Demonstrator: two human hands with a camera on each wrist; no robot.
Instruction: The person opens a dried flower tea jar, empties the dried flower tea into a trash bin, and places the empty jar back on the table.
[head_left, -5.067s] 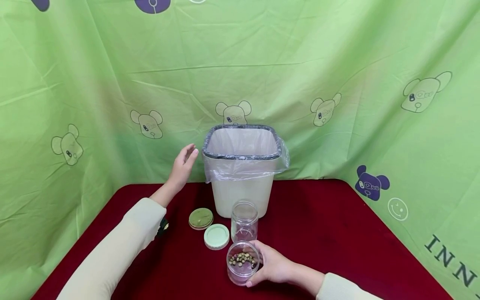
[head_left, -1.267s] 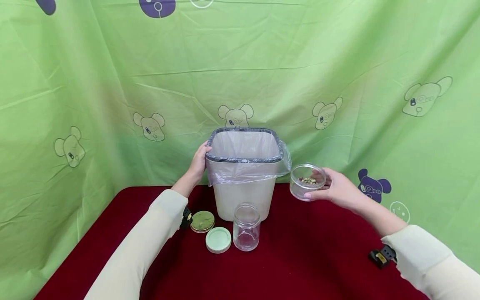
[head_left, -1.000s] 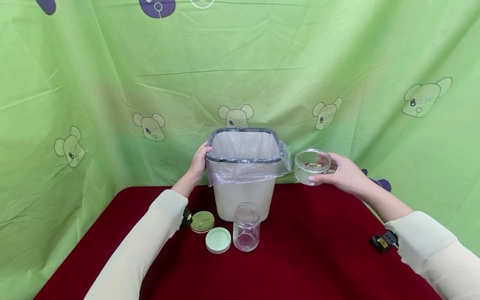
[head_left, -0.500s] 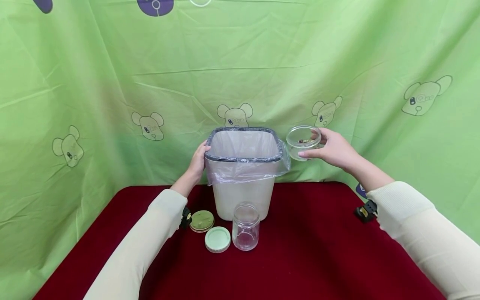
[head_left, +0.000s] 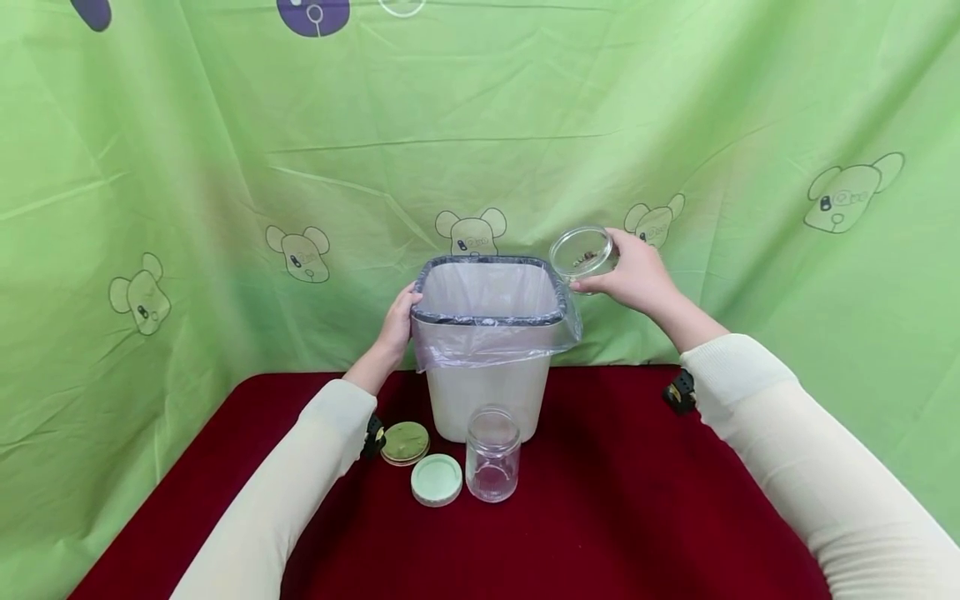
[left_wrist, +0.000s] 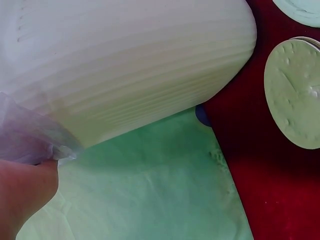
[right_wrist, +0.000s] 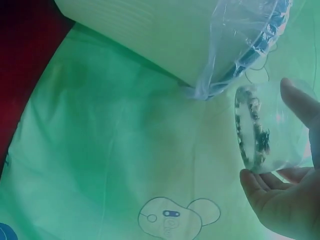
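A pale trash bin (head_left: 480,383) with a clear plastic liner stands at the back of the red-covered table. My left hand (head_left: 395,325) grips its left rim over the liner; the outer fingers are mostly hidden in the head view. My right hand (head_left: 639,271) holds a short clear jar (head_left: 561,242) without a lid, thumb on the near side and fingers behind. It is tilted a little toward the bin, close by the right rim and raised above the table. Small dried buds (head_left: 585,259) lie inside, and the right wrist view shows them along the base of the jar.
In front of the bin stands a taller clear jar (head_left: 492,475). To its left lie a mint-green lid (head_left: 437,478) and an olive-green lid (head_left: 405,442) on the red cloth (head_left: 615,517). A green curtain (head_left: 480,125) hangs behind the table.
My right hand first lifted the short jar from the table's front to the right, then up and leftward to the bin's rim, tilting it. My left hand came to the bin and took hold.
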